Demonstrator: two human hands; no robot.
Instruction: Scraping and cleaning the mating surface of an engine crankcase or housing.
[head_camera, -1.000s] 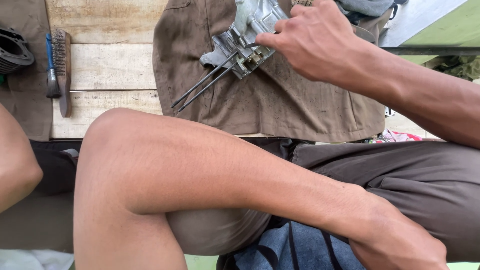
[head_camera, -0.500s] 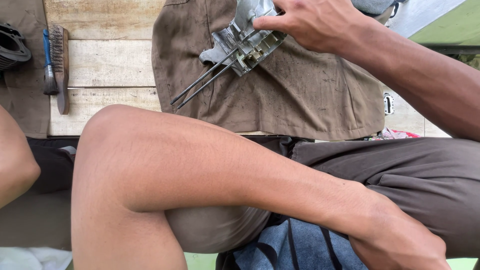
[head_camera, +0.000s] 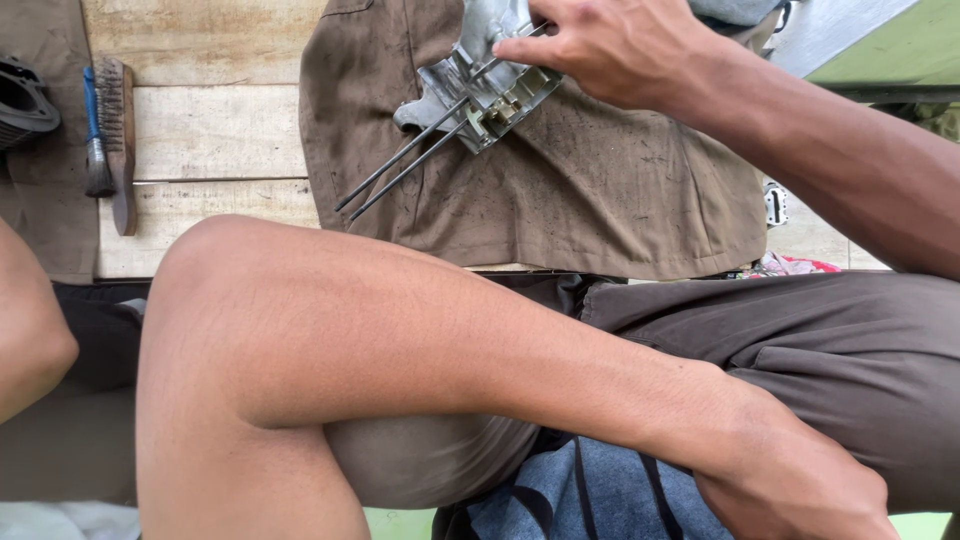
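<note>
Fingers of the right hand pinch a studded metal engine casing; left hand unclear.

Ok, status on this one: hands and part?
Right hand gripping grey metal casing, two long studs sticking out, above brown cloth. Left hand low by lap, grip unclear. Brush lies apart, far left.

A grey cast-metal engine casing, dull and grimy, lies tilted on a stained brown cloth spread over pale wooden planks; two long thin metal studs jut from it side by side, slanting down to the left; its upper part is hidden at the top edge.
</note>
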